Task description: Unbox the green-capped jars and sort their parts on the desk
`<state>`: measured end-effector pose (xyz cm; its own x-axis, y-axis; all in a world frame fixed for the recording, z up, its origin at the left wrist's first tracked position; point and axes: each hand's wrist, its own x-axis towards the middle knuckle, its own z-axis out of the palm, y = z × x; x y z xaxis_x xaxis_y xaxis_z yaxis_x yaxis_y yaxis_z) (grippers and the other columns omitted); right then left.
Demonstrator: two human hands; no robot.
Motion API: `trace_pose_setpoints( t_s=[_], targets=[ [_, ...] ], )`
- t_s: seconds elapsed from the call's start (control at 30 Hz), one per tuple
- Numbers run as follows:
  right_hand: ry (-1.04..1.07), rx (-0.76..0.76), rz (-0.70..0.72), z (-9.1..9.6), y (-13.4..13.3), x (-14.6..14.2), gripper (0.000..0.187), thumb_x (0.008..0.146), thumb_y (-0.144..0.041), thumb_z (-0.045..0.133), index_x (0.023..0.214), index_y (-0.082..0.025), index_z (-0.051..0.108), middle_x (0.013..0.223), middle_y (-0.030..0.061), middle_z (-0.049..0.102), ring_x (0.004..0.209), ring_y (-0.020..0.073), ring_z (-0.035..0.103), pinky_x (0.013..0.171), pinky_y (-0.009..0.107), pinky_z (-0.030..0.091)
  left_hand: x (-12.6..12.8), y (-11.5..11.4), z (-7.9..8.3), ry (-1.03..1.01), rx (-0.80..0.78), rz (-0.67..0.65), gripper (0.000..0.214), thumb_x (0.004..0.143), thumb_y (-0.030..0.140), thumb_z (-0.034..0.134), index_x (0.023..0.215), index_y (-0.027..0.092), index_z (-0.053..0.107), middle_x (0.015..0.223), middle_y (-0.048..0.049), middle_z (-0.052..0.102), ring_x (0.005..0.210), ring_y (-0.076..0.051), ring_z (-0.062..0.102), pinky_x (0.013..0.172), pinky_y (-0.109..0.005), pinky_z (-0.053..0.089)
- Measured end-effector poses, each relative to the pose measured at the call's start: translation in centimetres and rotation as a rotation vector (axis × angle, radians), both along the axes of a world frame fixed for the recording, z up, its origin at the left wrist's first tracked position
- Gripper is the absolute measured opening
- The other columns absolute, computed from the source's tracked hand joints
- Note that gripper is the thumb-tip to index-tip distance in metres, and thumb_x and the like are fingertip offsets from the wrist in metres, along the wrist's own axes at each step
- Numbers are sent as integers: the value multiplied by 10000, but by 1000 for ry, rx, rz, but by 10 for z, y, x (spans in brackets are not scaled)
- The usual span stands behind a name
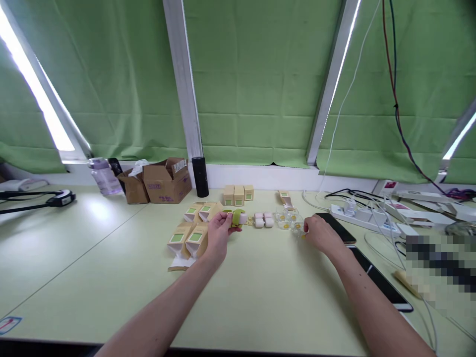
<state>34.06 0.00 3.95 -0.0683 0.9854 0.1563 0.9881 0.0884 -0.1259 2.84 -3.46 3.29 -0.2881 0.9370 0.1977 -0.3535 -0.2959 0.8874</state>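
Farthest left, a lilac bottle (106, 177) stands beside an opened brown carton (167, 182) at the back of my table (126, 307). Nearer me sit four opened small kraft boxes (195, 238) with green labels. Just right of them, my left hand (218, 230) pinches a green-and-white piece (238, 218) between thumb and fingers, above the tabletop. Behind it stand closed kraft boxes (238, 195). Next come pale pink pieces (264, 220), then clear pieces (284, 219) with yellow centres. My right hand (319, 232) has its fingertips at the rightmost clear one; whether they grip it, I cannot tell. A black phone (337, 228) lies just beyond.
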Motion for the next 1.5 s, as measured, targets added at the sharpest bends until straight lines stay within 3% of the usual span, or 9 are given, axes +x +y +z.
trace_pose_setpoints(
  t_s=[0.23,0.37,0.53,0.63,0.73,0.93,1.23,1.37,1.5],
  targets=[
    [-26,24,-16,0,-5,0,337,780,9,553,1041,-174,662,1074,108,619,879,219,662,616,273,373,0,0,1,-13,-12,-14,454,678,507,904,804,152,651,799,-26,693,686,-158,671,615,-303,590],
    [21,240,34,5,-10,-9,368,815,-97,634,1162,-221,627,1171,108,634,1031,286,661,626,300,430,2,-1,0,-52,-41,-79,394,702,439,886,805,152,636,794,-35,698,666,-156,676,619,-299,582],
    [213,676,377,3,-20,-41,286,926,-121,554,1185,-224,619,1167,110,673,1109,289,641,866,416,545,4,-3,-1,-76,-108,-204,293,707,327,828,786,167,596,695,-43,690,565,-157,653,532,-277,527],
    [307,799,580,-6,-31,-66,278,980,-156,533,1232,-230,625,1154,116,683,1100,281,655,896,429,568,5,-4,0,-66,-127,-263,278,691,312,801,763,178,568,627,-30,663,516,-156,633,465,-251,465],
    [345,850,696,-15,-41,-85,362,991,-143,536,1334,-241,594,1207,128,685,1138,286,658,906,442,585,6,-6,0,-54,-145,-293,280,679,317,786,763,185,552,626,-26,667,470,-148,616,426,-242,427],
    [363,816,776,-24,-48,-101,493,1006,-143,516,1484,-263,502,1317,151,659,1203,298,663,902,450,610,13,-11,-2,64,-178,-379,267,729,352,734,716,204,512,532,-9,621,430,-160,608,395,-233,407],
    [399,721,829,-21,-48,-101,410,1013,-108,476,1379,-262,580,1228,134,665,1100,255,680,863,402,613,17,-15,-1,146,-188,-417,299,733,374,744,683,210,499,493,0,592,409,-163,607,357,-217,400],
    [624,618,847,-21,-48,-102,368,1014,-145,499,1349,-263,592,1256,131,641,1142,252,659,913,418,610,18,-17,3,118,-169,-453,332,729,426,778,704,195,541,529,-17,631,406,-154,606,347,-214,409],
    [1083,363,731,-26,-42,-103,250,1010,-298,585,1251,-251,630,1210,117,649,990,222,691,831,395,622,18,-19,6,89,-140,-503,447,799,577,735,706,178,555,603,-70,692,396,-149,606,327,-208,373]
  ],
)
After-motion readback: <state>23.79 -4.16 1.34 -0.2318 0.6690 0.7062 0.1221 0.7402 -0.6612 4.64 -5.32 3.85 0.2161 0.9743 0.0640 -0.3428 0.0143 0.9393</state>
